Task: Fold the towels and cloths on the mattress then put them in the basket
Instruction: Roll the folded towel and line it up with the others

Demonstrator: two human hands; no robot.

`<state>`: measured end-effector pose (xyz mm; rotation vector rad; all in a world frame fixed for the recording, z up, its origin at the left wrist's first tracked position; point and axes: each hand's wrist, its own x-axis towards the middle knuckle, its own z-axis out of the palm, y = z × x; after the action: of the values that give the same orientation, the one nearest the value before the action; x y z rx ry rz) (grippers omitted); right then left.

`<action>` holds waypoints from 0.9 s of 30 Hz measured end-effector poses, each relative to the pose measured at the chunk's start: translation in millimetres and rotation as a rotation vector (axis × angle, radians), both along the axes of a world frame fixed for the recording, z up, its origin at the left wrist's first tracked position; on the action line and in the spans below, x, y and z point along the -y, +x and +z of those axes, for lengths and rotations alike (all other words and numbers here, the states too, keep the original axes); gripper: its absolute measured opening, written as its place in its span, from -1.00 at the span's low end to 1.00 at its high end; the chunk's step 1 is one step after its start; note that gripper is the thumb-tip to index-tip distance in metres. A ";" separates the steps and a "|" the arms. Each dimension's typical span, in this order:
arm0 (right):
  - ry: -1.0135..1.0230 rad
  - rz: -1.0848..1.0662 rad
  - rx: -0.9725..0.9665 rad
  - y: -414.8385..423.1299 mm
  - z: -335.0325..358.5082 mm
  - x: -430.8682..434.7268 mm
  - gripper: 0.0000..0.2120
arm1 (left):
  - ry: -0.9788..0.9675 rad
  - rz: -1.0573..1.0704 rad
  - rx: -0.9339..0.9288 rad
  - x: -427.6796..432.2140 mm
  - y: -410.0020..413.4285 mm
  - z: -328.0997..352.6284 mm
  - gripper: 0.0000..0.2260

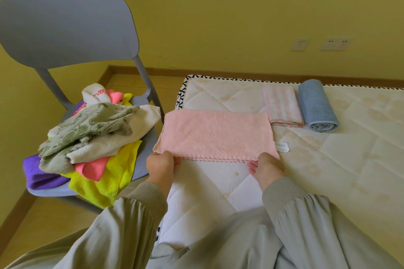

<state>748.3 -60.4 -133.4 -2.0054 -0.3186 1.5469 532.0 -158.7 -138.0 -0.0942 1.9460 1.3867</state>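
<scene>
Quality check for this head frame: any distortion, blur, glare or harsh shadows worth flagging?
Head view: wide-angle distortion bows the mattress edge and skirting board and enlarges the chair; light is soft and even, no glare, only faint shadows; the pink towel, left hand and right hand look sharp.

A home bedroom: mattress (328, 159), chair (65, 28), wall sockets (336, 44).

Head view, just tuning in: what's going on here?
A person is folding a pink cloth on the mattress, left hand and right hand each gripping its near edge. A folded striped cloth and a rolled blue towel lie beyond its right end. An unfolded pile waits on the grey chair.
</scene>
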 end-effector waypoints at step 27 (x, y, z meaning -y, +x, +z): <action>0.200 1.127 1.007 -22.6 -10.5 10.0 -0.37 | -0.276 -1.349 -1.371 -30.0 21.0 -23.0 -0.52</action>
<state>725.7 -70.4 -143.9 -2.3763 -2.1587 0.7050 553.0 -128.7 -161.1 2.0597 2.1808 0.0804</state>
